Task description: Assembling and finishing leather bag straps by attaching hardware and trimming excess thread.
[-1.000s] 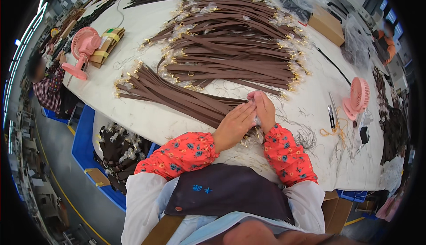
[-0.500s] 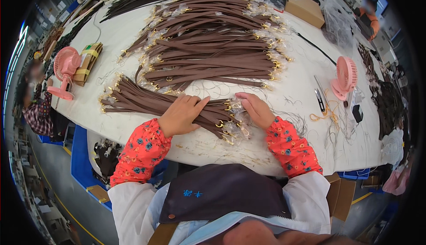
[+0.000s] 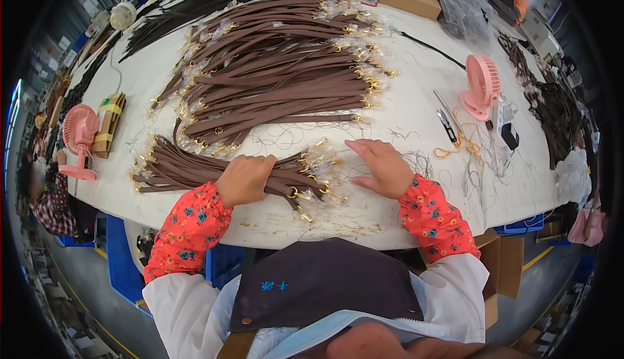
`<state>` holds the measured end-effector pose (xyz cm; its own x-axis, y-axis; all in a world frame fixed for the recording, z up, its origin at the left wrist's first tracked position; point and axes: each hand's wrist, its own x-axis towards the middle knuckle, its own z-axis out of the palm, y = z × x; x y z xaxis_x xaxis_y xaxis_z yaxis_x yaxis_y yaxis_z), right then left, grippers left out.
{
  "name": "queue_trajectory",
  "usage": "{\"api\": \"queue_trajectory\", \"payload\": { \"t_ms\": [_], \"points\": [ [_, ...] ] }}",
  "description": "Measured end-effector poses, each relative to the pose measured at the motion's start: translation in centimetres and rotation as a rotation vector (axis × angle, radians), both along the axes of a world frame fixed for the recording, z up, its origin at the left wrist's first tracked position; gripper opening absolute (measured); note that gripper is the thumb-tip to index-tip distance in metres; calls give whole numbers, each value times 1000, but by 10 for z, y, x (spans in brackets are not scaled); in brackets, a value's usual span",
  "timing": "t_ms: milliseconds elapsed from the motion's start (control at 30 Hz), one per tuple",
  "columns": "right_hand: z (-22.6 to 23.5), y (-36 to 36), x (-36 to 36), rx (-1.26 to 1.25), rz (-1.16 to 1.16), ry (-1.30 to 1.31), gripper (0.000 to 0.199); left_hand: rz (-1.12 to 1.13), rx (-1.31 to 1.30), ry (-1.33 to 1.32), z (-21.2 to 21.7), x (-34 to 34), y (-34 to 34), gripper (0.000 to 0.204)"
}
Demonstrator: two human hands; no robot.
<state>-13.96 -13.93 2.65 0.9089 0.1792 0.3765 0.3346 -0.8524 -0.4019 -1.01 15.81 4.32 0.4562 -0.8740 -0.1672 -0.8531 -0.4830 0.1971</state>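
A bundle of brown straps [image 3: 188, 169] with gold-coloured clasps [image 3: 300, 194] lies near the front edge of the white worktop [image 3: 383, 219]. The left hand [image 3: 244, 180] curls tightly over it; the right hand [image 3: 386, 169], thumb and fingers spread wide, hovers just beside the clasped ends. Beyond lies a larger strap pile [image 3: 279, 92].

A bundle of flat brown straps [image 3: 185, 169] is lying crosswise under the left hand [image 3: 246, 181], which is gripping it. The straps are spreading loosely to that hand's left. Gold-coloured clasps [image 3: 303, 195] are showing at both ends, with clear plastic [image 3: 317, 159] bunching around them. The nearer ends are pointing toward the right hand [image 3: 383, 169], sitting uneven and just apart from its fingers.
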Motion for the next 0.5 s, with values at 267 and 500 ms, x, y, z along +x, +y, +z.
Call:
{"api": "queue_trajectory", "payload": {
  "t_ms": [267, 500],
  "points": [
    [-27, -26, 23, -154, -55, 161, 14, 24, -241, -78, -4, -29, 14, 36],
    [7, -62, -3, -315, -287, 89, 16, 10, -262, -75, 3, -23, 20, 35]
  ]
}}
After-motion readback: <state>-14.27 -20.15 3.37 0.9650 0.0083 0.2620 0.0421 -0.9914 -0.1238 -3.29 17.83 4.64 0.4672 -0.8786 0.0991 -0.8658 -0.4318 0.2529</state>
